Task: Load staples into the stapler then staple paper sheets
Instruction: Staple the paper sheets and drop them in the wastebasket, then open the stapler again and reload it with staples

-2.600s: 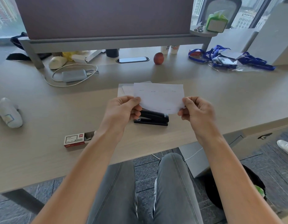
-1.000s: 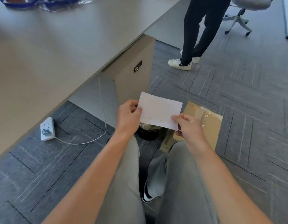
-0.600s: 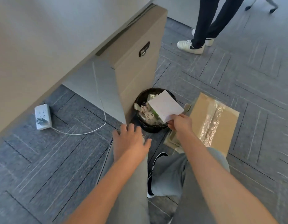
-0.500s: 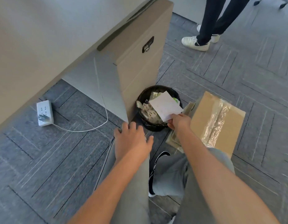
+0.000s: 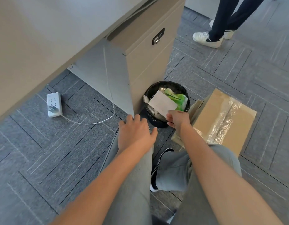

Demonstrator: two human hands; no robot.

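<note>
Over the bin [image 5: 167, 122]: right hand [image 5: 177, 118] pinched paper sheets [image 5: 162, 103], carried down from desk height.
Left hand [image 5: 135, 135]: flat, empty, beside it.
Meaning: likely discarding; stapler unseen.

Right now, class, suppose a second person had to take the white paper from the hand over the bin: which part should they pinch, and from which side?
Pinch the free far corner of the paper, coming from the drawer cabinet side. The right hand already pinches its near edge, and the sheet tilts up over the waste bin, so the far end is probably the easiest part to reach.
</note>
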